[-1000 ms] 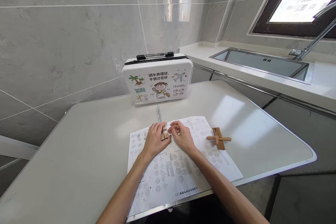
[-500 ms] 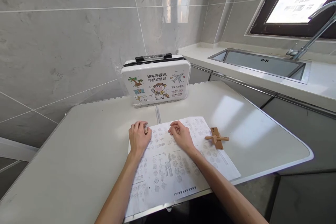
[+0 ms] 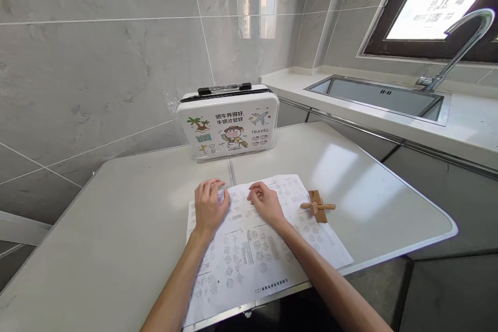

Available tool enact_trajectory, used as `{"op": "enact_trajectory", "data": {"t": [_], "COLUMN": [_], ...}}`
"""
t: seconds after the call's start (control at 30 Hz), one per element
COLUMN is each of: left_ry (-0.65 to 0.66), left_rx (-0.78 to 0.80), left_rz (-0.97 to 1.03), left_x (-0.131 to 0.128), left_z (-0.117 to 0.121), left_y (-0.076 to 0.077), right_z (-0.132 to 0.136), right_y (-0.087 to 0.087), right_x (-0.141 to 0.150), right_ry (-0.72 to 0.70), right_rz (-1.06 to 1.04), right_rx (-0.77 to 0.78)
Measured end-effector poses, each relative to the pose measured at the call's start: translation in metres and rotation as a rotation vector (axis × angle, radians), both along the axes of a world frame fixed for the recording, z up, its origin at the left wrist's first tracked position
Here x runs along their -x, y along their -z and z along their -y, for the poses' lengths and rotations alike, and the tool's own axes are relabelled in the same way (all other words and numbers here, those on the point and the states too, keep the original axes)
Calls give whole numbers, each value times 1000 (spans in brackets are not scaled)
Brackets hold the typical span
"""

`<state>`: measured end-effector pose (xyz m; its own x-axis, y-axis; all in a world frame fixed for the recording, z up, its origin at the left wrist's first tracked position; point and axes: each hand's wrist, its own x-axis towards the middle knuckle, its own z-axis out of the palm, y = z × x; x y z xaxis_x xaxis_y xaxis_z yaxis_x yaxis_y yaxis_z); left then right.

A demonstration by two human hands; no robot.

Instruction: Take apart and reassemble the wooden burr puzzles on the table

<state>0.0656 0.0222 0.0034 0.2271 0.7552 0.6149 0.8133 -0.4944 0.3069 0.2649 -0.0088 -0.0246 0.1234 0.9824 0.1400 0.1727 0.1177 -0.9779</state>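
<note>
My left hand (image 3: pixel 210 204) rests at the upper left of a printed sheet (image 3: pixel 254 267), thumb and fingers apart. Nothing shows in the gap between them; what lies behind the hand is hidden. My right hand (image 3: pixel 266 203) lies on the sheet's upper middle with its fingers curled and pressed together. Whatever those fingers hold, if anything, cannot be made out. To the right, on the sheet's edge, are crossed wooden pieces (image 3: pixel 318 206): a flat, marked plate with a stick across it. Small line drawings and rows of print cover the sheet.
A white case (image 3: pixel 233 129) with cartoon pictures and a black handle stands at the back of the white folding table (image 3: pixel 128 218). Right of it runs a counter with a sink (image 3: pixel 373 96) and a curved faucet (image 3: pixel 462 52). A tiled wall rises behind.
My left hand moved left, away from my right hand, with a small wooden piece in it; that piece no longer shows, and its fingers have spread. My right hand stayed nearly still.
</note>
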Motion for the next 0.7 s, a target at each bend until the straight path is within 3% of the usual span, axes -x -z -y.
{"op": "enact_trajectory", "data": {"t": [0.27, 0.47, 0.7], "left_ry": [443, 485, 512], "left_rx": [150, 198, 252], "left_rz": [-105, -55, -53], "left_x": [-25, -26, -29], "left_z": [26, 30, 32], "left_y": [6, 11, 12], "right_z": [0, 7, 76], "right_y": [-3, -7, -9], "right_x": [0, -4, -35], "right_ry": [-8, -25, 14], "right_rz": [-24, -130, -394], "right_rx": [1, 34, 172]}}
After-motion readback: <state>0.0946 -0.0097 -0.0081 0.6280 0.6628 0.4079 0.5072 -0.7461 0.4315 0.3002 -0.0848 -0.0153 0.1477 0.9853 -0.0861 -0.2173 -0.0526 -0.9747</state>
